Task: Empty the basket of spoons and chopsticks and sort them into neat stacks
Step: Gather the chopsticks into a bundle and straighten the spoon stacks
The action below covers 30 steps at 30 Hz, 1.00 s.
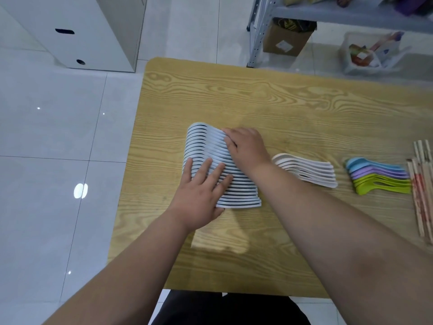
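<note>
On the wooden table (pixel 304 102) the sorting looks nearly done. The long nested row of white spoons (pixel 201 146) lies near the left edge. The left hand (pixel 199 198) rests flat and spread on its near half, and the right hand (pixel 248 148) presses its far half, gripping nothing. To the right lie the cream spoons (pixel 307 170), the coloured spoons (pixel 377 175) and the chopsticks (pixel 421 184), already grouped. No basket is in view. The cardboard box (pixel 285 41) has a label too small to read.

Bare forearms, left hand (pixel 200 186), right hand (pixel 246 146); dark garment (pixel 222 308), perhaps trousers, at the lap.
</note>
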Available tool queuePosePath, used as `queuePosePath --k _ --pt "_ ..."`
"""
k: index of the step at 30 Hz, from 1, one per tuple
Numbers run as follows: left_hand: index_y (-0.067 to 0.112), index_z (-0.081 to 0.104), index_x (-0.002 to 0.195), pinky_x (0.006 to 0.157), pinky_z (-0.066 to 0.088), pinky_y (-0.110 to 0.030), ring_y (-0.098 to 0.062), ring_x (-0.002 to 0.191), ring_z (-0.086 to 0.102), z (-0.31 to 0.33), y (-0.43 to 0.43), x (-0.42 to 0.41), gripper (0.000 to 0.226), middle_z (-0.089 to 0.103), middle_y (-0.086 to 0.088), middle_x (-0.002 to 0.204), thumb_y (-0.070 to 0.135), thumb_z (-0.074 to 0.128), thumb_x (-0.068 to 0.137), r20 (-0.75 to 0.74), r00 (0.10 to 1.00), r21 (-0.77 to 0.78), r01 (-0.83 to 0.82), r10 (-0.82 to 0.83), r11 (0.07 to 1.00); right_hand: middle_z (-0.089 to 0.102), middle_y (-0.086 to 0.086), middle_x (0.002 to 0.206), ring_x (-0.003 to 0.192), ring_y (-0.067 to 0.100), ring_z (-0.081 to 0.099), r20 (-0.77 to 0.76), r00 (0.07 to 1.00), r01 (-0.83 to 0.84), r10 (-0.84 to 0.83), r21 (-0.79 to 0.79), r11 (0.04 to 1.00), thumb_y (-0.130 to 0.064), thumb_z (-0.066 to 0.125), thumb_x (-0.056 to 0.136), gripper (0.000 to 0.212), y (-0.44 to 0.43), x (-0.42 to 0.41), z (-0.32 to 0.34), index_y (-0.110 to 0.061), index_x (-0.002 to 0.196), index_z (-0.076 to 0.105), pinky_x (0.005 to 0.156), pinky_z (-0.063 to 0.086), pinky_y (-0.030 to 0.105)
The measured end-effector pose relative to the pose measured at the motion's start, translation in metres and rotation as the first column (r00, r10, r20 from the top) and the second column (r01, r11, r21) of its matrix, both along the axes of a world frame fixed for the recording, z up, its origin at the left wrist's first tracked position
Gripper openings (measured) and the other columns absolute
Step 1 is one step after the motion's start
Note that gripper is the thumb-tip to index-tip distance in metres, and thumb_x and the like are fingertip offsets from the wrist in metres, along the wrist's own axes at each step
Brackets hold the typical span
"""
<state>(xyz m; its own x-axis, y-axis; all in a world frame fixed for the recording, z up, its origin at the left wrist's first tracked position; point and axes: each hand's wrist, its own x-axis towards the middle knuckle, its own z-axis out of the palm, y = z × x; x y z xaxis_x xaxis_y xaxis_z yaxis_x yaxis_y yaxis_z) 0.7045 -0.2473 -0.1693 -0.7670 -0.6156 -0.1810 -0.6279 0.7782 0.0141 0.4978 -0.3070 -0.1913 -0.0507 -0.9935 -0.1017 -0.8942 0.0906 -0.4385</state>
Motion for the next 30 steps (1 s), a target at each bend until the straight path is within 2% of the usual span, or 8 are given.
queuePosePath --k 3,7,18,24,30 --pt "0.024 0.037 0.154 0.116 0.008 -0.071 -0.04 0.149 0.024 -0.001 -0.001 -0.001 0.085 0.034 -0.009 0.161 0.066 0.058 0.084 -0.014 1.0 -0.008 -0.001 0.001 1.0 0.068 0.002 0.123 0.117 0.028 0.058 -0.045 0.999 -0.005 0.004 -0.029 1.0 -0.035 0.029 0.1 0.051 0.009 0.01 -0.001 -0.014 0.132 0.062 0.107 0.038 0.047" --pt "0.024 0.038 0.154 0.116 0.006 -0.071 -0.04 0.15 0.023 -0.003 0.0 -0.003 0.086 0.034 -0.009 0.161 0.067 0.058 0.083 -0.024 1.0 -0.022 -0.011 0.011 1.0 0.06 0.006 0.135 0.126 0.03 0.051 -0.089 0.995 -0.05 0.05 0.0 0.999 -0.038 0.028 0.099 0.056 0.012 0.009 0.003 -0.011 0.142 0.052 0.114 0.031 0.05" --pt "0.022 0.037 0.154 0.116 0.005 -0.07 -0.039 0.149 0.024 -0.006 -0.001 -0.007 0.086 0.034 -0.009 0.161 0.068 0.057 0.084 -0.008 1.0 -0.038 -0.031 0.03 0.999 0.057 0.005 0.14 0.13 0.028 0.048 -0.129 0.985 -0.114 0.118 0.036 0.993 -0.04 0.023 0.098 0.061 0.004 0.007 0.005 -0.012 0.148 0.046 0.117 0.027 0.045" --pt "0.023 0.037 0.154 0.117 0.003 -0.068 -0.036 0.151 0.021 -0.003 -0.002 -0.007 0.089 0.032 -0.008 0.162 0.069 0.059 0.081 -0.021 0.999 -0.014 -0.037 0.037 0.999 0.053 0.004 0.145 0.136 0.027 0.043 -0.117 0.98 -0.156 0.161 0.052 0.986 -0.035 0.04 0.105 0.053 -0.001 -0.001 0.008 -0.014 0.154 0.039 0.119 0.022 0.043" --pt "0.022 0.038 0.153 0.118 0.004 -0.068 -0.036 0.151 0.022 -0.001 0.0 -0.006 0.093 0.032 -0.009 0.162 0.069 0.063 0.078 -0.025 0.998 -0.009 -0.052 0.051 0.999 0.047 0.003 0.151 0.141 0.025 0.037 -0.105 0.976 -0.183 0.192 0.093 0.979 -0.039 0.041 0.105 0.055 -0.004 -0.005 0.014 -0.017 0.155 0.036 0.121 0.019 0.042"
